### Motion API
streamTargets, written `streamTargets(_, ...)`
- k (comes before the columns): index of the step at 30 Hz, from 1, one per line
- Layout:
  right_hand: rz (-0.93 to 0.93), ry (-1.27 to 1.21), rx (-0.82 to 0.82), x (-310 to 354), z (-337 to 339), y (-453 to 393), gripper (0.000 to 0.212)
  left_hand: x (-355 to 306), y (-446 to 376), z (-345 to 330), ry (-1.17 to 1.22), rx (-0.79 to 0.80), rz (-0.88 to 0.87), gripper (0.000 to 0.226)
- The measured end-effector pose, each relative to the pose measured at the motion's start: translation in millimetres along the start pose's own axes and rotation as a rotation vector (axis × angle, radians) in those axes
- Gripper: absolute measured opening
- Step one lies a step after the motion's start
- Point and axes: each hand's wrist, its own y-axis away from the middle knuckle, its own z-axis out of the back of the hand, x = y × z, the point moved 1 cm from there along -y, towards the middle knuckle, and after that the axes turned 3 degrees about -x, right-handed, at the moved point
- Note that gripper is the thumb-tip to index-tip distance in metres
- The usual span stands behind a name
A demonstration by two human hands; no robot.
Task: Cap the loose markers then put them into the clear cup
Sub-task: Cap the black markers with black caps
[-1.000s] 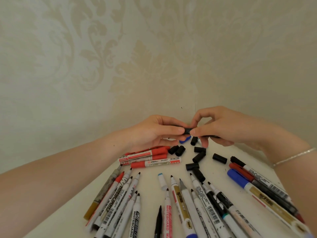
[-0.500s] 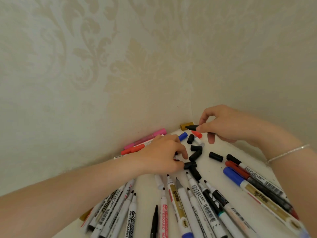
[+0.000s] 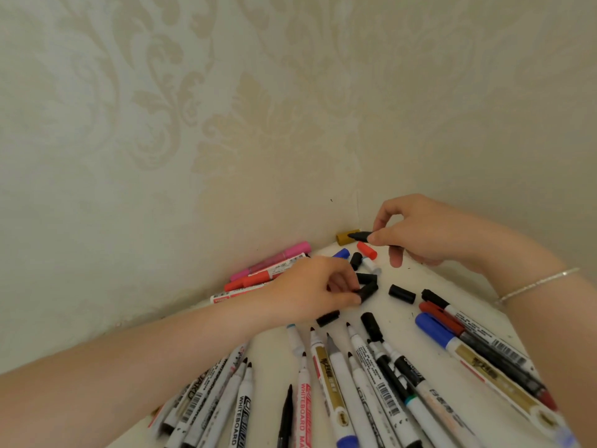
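Pinching a short black plastic cap (image 3: 366, 291) from the loose pile, the left hand (image 3: 315, 287) is being positioned; an uncapped black marker (image 3: 361, 236) is being gripped by the right hand (image 3: 416, 236). Cap and tip should be aligned straight before pressing. No clear cup is being shown.

The left hand (image 3: 318, 287) lies on the table (image 3: 429, 279), pinching a cap (image 3: 366, 291) at its fingertips. Behind and to its right, the right hand (image 3: 420, 234) holds a marker (image 3: 361, 236) with its tip pointing left. Loose caps (image 3: 366, 253) lie between the two hands, and another cap (image 3: 401, 294) sits just right of the left hand. Capped markers (image 3: 271, 270) lie behind the left wrist, against the wall (image 3: 193, 124). Uncapped markers (image 3: 339, 376) fan out before both hands.
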Motion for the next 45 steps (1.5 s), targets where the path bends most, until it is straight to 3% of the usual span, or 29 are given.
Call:
streamTargets(2, 0.018, -0.017, 0.008, 1, 3, 2, 0.008, 2, 0, 8, 0.292, -0.101, 0.09, 0.015)
streamTargets(5, 0.038, -0.065, 0.066, 5, 6, 6, 0.012, 8, 0, 21, 0.508, -0.202, 0.21, 0.019)
streamTargets(12, 0.054, -0.095, 0.157, 9, 4, 11, 0.017, 16, 6, 32, 0.711, -0.252, 0.26, 0.02)
streamTargets(16, 0.055, -0.093, 0.174, 9, -1, 8, 0.016, 10, 7, 34, 0.63, -0.266, 0.203, 0.021)
streamTargets(23, 0.103, -0.104, 0.215, 10, -1, 11, 0.014, 1, 10, 38, 0.576, -0.211, 0.085, 0.021)
streamTargets(32, 0.125, -0.116, 0.214, 11, 1, 13, 0.013, -1, 9, 49, 0.6, -0.101, 0.08, 0.017)
streamTargets(39, 0.157, -0.174, 0.183, 13, -1, 12, 0.014, -6, 1, 49, 0.91, 0.062, 0.162, 0.012)
streamTargets(45, 0.239, -0.212, 0.111, 17, -5, 12, 0.011, -18, -1, 46, 1.138, 0.087, 0.159, 0.01)
